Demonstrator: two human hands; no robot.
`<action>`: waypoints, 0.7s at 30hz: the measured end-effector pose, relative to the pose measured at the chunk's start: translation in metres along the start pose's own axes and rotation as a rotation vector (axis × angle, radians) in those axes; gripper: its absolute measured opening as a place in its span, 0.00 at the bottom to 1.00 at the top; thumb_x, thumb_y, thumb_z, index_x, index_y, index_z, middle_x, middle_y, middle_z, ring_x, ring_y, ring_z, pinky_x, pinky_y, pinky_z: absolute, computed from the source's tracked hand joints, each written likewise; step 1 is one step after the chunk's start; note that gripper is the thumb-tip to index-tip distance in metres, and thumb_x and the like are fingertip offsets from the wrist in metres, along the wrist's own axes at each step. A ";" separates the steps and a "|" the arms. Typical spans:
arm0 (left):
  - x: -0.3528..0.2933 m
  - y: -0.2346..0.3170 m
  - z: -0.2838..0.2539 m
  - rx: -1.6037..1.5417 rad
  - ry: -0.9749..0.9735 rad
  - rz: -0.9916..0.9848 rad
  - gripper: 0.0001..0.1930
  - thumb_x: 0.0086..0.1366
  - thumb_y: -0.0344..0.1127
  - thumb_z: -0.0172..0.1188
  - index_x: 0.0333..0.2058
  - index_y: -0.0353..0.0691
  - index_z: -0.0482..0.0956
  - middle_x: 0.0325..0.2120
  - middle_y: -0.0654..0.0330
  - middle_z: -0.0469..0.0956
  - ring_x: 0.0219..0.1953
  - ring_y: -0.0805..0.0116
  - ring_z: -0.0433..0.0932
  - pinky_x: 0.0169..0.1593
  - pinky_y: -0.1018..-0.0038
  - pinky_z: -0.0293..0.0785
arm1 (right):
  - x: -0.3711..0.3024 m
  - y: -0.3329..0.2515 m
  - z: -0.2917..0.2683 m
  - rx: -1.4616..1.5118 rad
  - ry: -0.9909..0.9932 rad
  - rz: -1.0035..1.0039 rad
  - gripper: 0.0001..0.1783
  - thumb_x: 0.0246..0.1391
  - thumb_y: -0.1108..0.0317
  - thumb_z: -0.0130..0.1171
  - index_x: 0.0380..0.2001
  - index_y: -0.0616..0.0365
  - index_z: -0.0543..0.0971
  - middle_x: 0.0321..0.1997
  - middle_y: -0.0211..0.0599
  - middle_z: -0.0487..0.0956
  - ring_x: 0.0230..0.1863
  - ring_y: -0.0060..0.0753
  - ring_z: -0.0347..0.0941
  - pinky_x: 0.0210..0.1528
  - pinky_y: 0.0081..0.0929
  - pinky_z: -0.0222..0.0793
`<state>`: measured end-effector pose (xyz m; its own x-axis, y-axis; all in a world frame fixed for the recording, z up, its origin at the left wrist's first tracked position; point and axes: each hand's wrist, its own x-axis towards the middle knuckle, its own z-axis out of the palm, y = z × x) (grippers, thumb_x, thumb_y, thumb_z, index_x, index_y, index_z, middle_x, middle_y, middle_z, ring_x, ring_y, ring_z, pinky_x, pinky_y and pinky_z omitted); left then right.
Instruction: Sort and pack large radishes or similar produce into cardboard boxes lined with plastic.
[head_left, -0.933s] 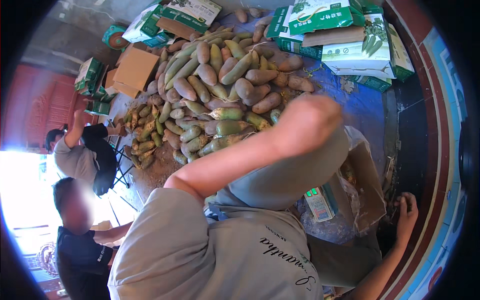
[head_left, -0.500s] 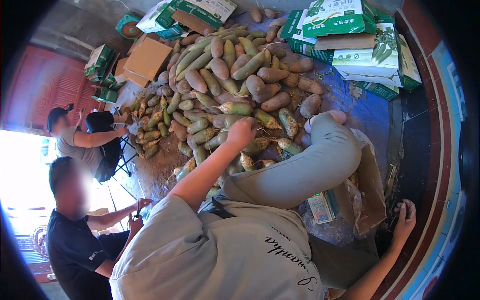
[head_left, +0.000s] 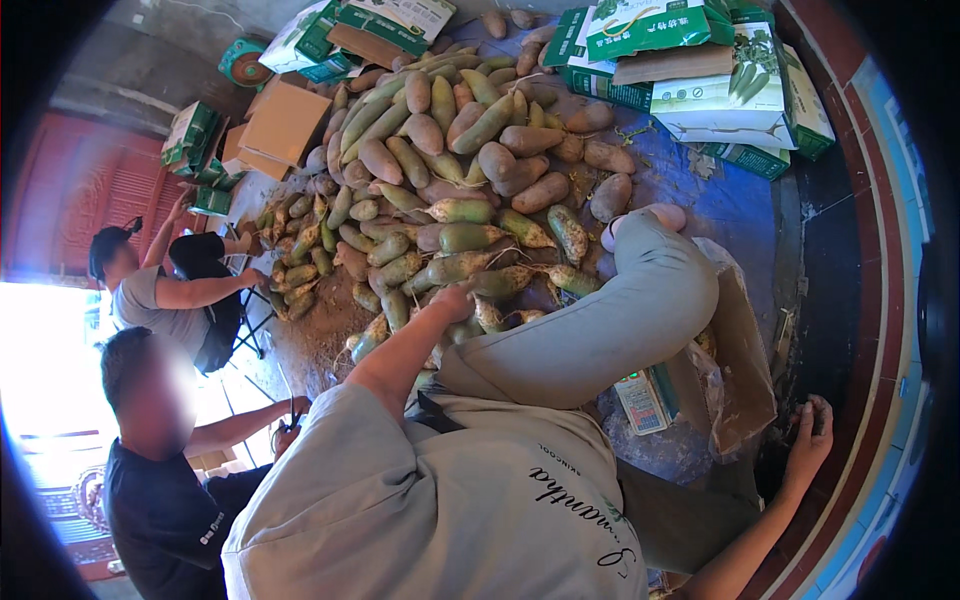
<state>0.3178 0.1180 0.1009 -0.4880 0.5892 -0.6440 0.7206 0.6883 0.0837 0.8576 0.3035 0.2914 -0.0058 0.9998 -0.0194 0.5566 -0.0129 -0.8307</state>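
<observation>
The left hand (head_left: 455,302) has swung away from the raised knee (head_left: 672,285) and down to the near side of the radishes (head_left: 468,237), which lie heaped on the blue sheet (head_left: 738,215), left of its right edge. So it is now at the radishes; whether its fingers pinch one, I cannot tell. The right hand (head_left: 808,440), apart, has loosely bent fingers, nothing visible in them.

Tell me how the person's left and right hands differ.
The left hand is at the root vegetables; the right hand is well apart from them, out at the side. The right hand's fingers curl loosely, seemingly empty; the left hand's grip is unclear. Both are bare.
</observation>
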 end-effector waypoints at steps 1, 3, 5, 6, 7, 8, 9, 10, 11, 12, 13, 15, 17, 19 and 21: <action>0.003 -0.011 0.009 -0.012 -0.025 0.006 0.26 0.51 0.45 0.54 0.50 0.48 0.66 0.44 0.49 0.70 0.47 0.54 0.69 0.49 0.65 0.65 | 0.000 0.000 0.000 0.000 -0.003 0.001 0.09 0.54 0.69 0.49 0.36 0.63 0.71 0.27 0.30 0.70 0.27 0.20 0.63 0.32 0.16 0.61; 0.005 -0.024 0.018 -0.026 -0.057 0.014 0.26 0.51 0.45 0.54 0.50 0.48 0.66 0.43 0.49 0.70 0.46 0.54 0.69 0.49 0.65 0.65 | 0.000 0.001 0.001 -0.001 -0.006 -0.008 0.10 0.54 0.68 0.49 0.36 0.63 0.71 0.26 0.30 0.70 0.27 0.20 0.63 0.32 0.17 0.61; 0.006 -0.032 0.022 -0.089 0.017 -0.099 0.25 0.51 0.47 0.55 0.48 0.47 0.67 0.42 0.50 0.70 0.46 0.55 0.69 0.49 0.64 0.65 | 0.000 0.003 0.001 -0.006 -0.011 -0.014 0.10 0.54 0.68 0.49 0.36 0.63 0.71 0.26 0.30 0.70 0.27 0.20 0.63 0.32 0.17 0.61; 0.009 -0.038 0.026 -0.089 0.012 -0.099 0.25 0.51 0.47 0.55 0.48 0.47 0.67 0.42 0.50 0.70 0.46 0.55 0.69 0.49 0.64 0.65 | 0.001 0.004 0.001 -0.008 -0.014 -0.023 0.10 0.54 0.68 0.49 0.36 0.64 0.71 0.26 0.30 0.70 0.27 0.20 0.63 0.31 0.17 0.61; 0.013 -0.044 0.029 -0.076 0.074 -0.137 0.24 0.50 0.46 0.56 0.47 0.47 0.68 0.42 0.50 0.70 0.46 0.55 0.69 0.49 0.64 0.66 | 0.002 0.005 0.001 -0.011 -0.017 -0.020 0.10 0.54 0.68 0.49 0.36 0.64 0.71 0.26 0.30 0.70 0.27 0.20 0.63 0.31 0.17 0.61; 0.017 -0.049 0.030 -0.062 0.136 -0.175 0.24 0.50 0.46 0.56 0.46 0.47 0.69 0.42 0.50 0.70 0.46 0.55 0.69 0.48 0.64 0.66 | 0.003 0.005 0.001 -0.047 -0.022 0.007 0.10 0.54 0.67 0.49 0.36 0.63 0.71 0.27 0.30 0.70 0.27 0.20 0.64 0.32 0.17 0.61; 0.021 -0.054 0.030 -0.054 0.124 -0.200 0.25 0.50 0.45 0.57 0.47 0.47 0.66 0.43 0.49 0.69 0.46 0.53 0.69 0.48 0.64 0.66 | 0.003 0.005 0.001 -0.084 -0.027 0.034 0.11 0.54 0.67 0.49 0.36 0.63 0.71 0.27 0.31 0.71 0.28 0.20 0.64 0.32 0.17 0.62; 0.024 -0.053 0.029 -0.052 0.118 -0.198 0.25 0.50 0.45 0.57 0.47 0.47 0.66 0.43 0.49 0.69 0.46 0.53 0.69 0.48 0.64 0.66 | 0.003 0.006 0.002 -0.089 -0.028 0.039 0.11 0.54 0.67 0.49 0.36 0.63 0.71 0.27 0.31 0.71 0.28 0.20 0.64 0.32 0.17 0.62; 0.025 -0.052 0.028 -0.087 0.219 -0.283 0.26 0.50 0.45 0.57 0.49 0.48 0.64 0.44 0.48 0.68 0.47 0.53 0.68 0.48 0.64 0.66 | 0.003 0.006 0.004 -0.087 -0.010 0.039 0.10 0.54 0.69 0.49 0.37 0.64 0.71 0.27 0.30 0.70 0.27 0.19 0.64 0.31 0.16 0.61; 0.027 -0.050 0.025 -0.121 0.319 -0.367 0.28 0.50 0.44 0.57 0.50 0.49 0.62 0.45 0.48 0.67 0.47 0.52 0.68 0.48 0.64 0.66 | 0.003 0.007 0.005 -0.086 0.008 0.040 0.10 0.54 0.70 0.49 0.37 0.64 0.71 0.27 0.30 0.70 0.26 0.17 0.64 0.31 0.15 0.61; 0.022 -0.038 0.009 -0.182 0.249 -0.383 0.30 0.50 0.37 0.52 0.54 0.43 0.56 0.50 0.48 0.61 0.51 0.52 0.64 0.51 0.65 0.64 | 0.002 0.011 0.004 -0.096 0.012 0.049 0.10 0.54 0.70 0.49 0.37 0.64 0.71 0.27 0.30 0.70 0.26 0.17 0.64 0.31 0.15 0.61; 0.028 -0.039 0.008 -0.227 0.293 -0.406 0.32 0.49 0.37 0.52 0.55 0.43 0.53 0.50 0.47 0.60 0.52 0.52 0.63 0.52 0.65 0.63 | 0.003 0.019 0.003 -0.046 0.012 0.048 0.10 0.54 0.70 0.48 0.37 0.64 0.71 0.27 0.30 0.70 0.26 0.17 0.63 0.31 0.14 0.60; 0.046 -0.053 0.014 -0.372 0.329 -0.423 0.39 0.48 0.40 0.55 0.58 0.42 0.47 0.52 0.42 0.56 0.54 0.50 0.61 0.54 0.65 0.61 | 0.003 0.016 0.005 -0.067 0.002 0.076 0.10 0.53 0.70 0.49 0.37 0.64 0.71 0.27 0.30 0.71 0.28 0.18 0.65 0.32 0.15 0.61; 0.084 -0.097 0.038 -0.527 0.297 -0.414 0.40 0.47 0.41 0.57 0.58 0.42 0.48 0.53 0.42 0.55 0.54 0.50 0.60 0.55 0.66 0.60 | 0.006 0.014 0.009 -0.077 -0.014 0.101 0.10 0.53 0.69 0.50 0.37 0.64 0.71 0.28 0.31 0.71 0.29 0.19 0.66 0.33 0.16 0.62; 0.094 -0.093 0.036 -0.740 0.208 -0.426 0.40 0.46 0.43 0.60 0.57 0.43 0.51 0.53 0.43 0.57 0.54 0.52 0.61 0.55 0.67 0.59 | 0.005 0.016 0.010 -0.069 -0.034 0.093 0.10 0.53 0.69 0.50 0.36 0.64 0.71 0.27 0.31 0.71 0.28 0.19 0.65 0.33 0.15 0.62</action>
<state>0.2228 0.0943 0.0049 -0.7743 0.2356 -0.5874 -0.0119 0.9226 0.3857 0.8582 0.3080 0.2726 0.0214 0.9932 -0.1146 0.6116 -0.1037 -0.7843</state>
